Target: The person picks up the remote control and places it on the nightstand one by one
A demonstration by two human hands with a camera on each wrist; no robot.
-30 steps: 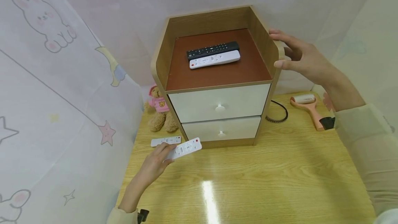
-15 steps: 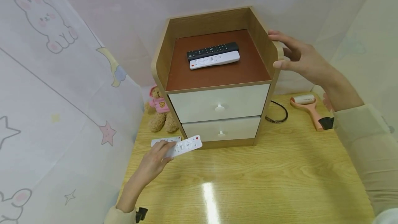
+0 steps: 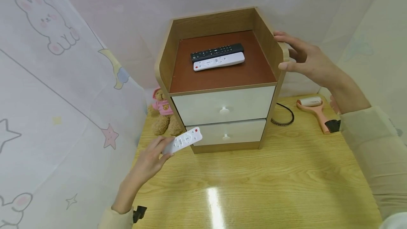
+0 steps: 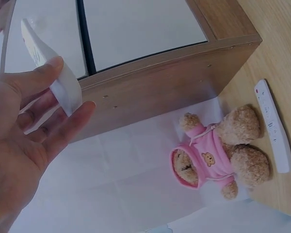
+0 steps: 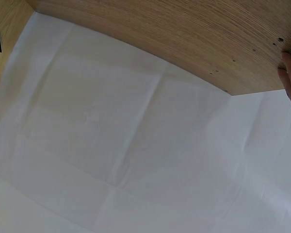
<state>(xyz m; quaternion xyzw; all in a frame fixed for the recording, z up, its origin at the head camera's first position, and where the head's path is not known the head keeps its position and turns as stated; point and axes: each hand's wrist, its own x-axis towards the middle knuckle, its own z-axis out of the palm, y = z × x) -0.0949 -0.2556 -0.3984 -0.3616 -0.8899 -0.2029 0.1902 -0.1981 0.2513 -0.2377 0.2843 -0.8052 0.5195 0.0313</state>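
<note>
My left hand (image 3: 147,160) holds a white remote control (image 3: 183,141) between thumb and fingers, in front of the cabinet's lower left. In the left wrist view this remote (image 4: 63,85) is seen edge-on, away from the cabinet side. My right hand (image 3: 313,61) grips the cabinet's right side panel (image 3: 267,43), thumb at the front edge and fingers along the top. On the cabinet's brown top (image 3: 219,80) a black remote (image 3: 217,52) and a white remote (image 3: 219,62) lie side by side. Another white remote (image 4: 275,128) lies on the table, hidden in the head view.
A teddy bear (image 3: 165,110) in a pink hoodie sits left of the cabinet, whose two white drawers (image 3: 224,105) are closed. To the right are a black coiled cord (image 3: 283,121) and an orange-handled lint roller (image 3: 314,107) on the wooden table (image 3: 254,186). Printed cloth walls surround it.
My left hand has risen and shifted slightly left with the white remote, now covering the remote on the table in the head view. My right hand stays on the cabinet's side panel.
</note>
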